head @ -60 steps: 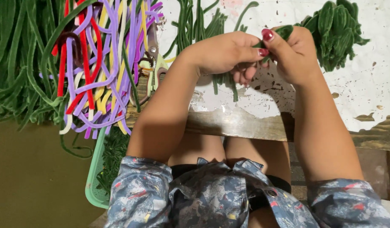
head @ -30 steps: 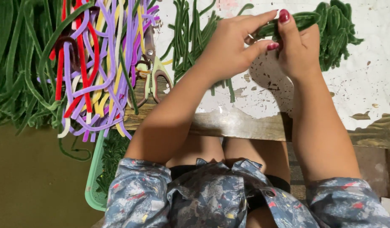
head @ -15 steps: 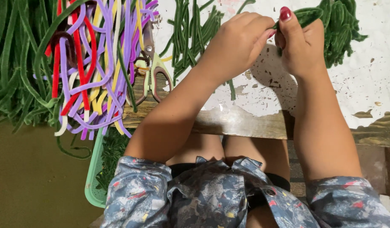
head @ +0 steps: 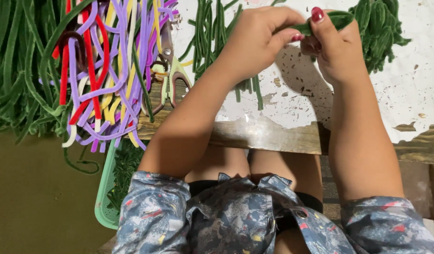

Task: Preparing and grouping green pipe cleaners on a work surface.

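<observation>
Both hands meet over the far side of the tabletop (head: 414,99), a white, flaking surface. The left hand (head: 259,40) curls its fingers in and pinches one end of a green fuzzy stem (head: 337,19) between thumb and fingertips. The right hand (head: 332,47) pinches the same stem from the other side, thumb on top. The stem is held in the air between the two hands, clear of the tabletop, and looks bent or folded where the fingers meet.

Just beyond the right hand lies a heap of folded pieces (head: 379,30) of the same green. Behind the left forearm lie loose straight stems (head: 212,33). Further left lie scissors (head: 169,70), half under a tangle of purple, red, yellow and white cords (head: 108,70), and beside that a mass of long green strands (head: 19,70). A pale green basket (head: 104,197) sits below the table edge by the left elbow.

The step in hand appears to be shaping one stem by pinching and folding it. The next move likely calls for a firm squeeze at the fold while the two hands keep the ends aligned.
</observation>
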